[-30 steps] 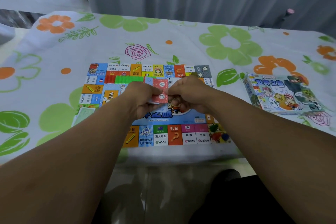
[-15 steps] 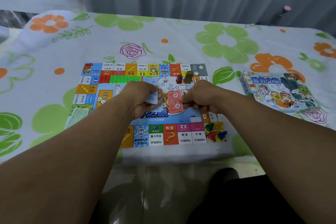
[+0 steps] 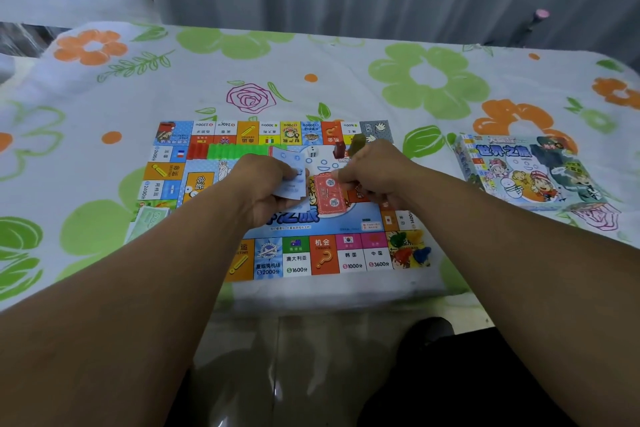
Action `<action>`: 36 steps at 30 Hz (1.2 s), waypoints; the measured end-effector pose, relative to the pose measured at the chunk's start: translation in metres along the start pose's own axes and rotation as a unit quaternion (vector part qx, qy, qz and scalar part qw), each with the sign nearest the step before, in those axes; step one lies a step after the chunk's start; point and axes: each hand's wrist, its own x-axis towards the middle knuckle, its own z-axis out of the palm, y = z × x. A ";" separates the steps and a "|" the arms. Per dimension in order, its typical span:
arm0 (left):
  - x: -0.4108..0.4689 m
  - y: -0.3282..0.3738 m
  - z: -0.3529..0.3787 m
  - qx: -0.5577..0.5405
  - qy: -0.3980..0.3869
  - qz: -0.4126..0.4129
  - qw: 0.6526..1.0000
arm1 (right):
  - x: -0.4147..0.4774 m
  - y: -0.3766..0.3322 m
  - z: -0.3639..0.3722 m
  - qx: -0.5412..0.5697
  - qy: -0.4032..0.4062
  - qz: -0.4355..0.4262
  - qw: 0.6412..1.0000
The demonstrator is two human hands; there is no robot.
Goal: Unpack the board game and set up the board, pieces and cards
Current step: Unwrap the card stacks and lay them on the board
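The fingers point(image 3: 290, 170) of the left hand point(image 3: 259, 185) are curled around a small pack of blue cards point(image 3: 290, 180) and hold it just above the middle of the board point(image 3: 298, 258). The fingers point(image 3: 346, 178) of the right hand point(image 3: 377, 173) are also curled. They pinch the far right corner of a pack of red cards point(image 3: 327, 197), which lies flat on the middle field of the board, or very close to it; I cannot tell if it is already let go.

One second ago both hands were together and held one mixed pack, with a red card on top. Now the hands are apart and the pack is divided by colour: blue in the left hand, red under the right one. To my judgement this means the sorting of the cards is finished, and what remains is to lay each pack on its own place on the board.

Around the hands, the board lies open in the middle of the table point(image 3: 104, 163). Rows of red houses point(image 3: 197, 151) and green houses point(image 3: 239, 151) stand along its far side, with a die point(image 3: 312, 152) beside them. Coloured pawns point(image 3: 408, 251) are gathered on the near right corner of the board. Some green notes point(image 3: 149, 218) lie at the left edge of the board, and the box point(image 3: 530, 170) rests near the right edge of the table, well apart from the board.
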 end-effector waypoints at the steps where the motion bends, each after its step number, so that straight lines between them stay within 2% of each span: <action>1: -0.001 0.000 0.000 0.007 0.000 0.001 1.000 | 0.000 -0.001 0.003 0.007 -0.011 -0.012 1.000; 5: -0.004 0.000 -0.003 0.026 -0.005 0.009 1.000 | 0.002 -0.008 0.017 0.058 -0.058 -0.035 0.996; 8: -0.006 0.000 -0.007 0.034 -0.003 0.010 0.999 | 0.000 -0.015 0.028 0.054 -0.077 -0.047 0.994; 15: -0.011 0.006 -0.026 0.018 0.017 0.010 1.000 | 0.006 -0.026 0.043 0.068 -0.068 -0.034 0.995; 22: -0.014 0.012 -0.055 0.045 0.058 0.011 0.997 | 0.014 -0.025 0.042 0.004 -0.072 0.027 0.997; 31: -0.019 0.016 -0.054 -0.020 0.059 0.022 0.998 | 0.011 -0.026 0.049 -0.059 -0.023 0.013 0.998; 36: -0.018 0.014 -0.049 -0.010 0.067 0.021 0.998 | 0.012 -0.027 0.048 -0.063 -0.013 0.001 0.998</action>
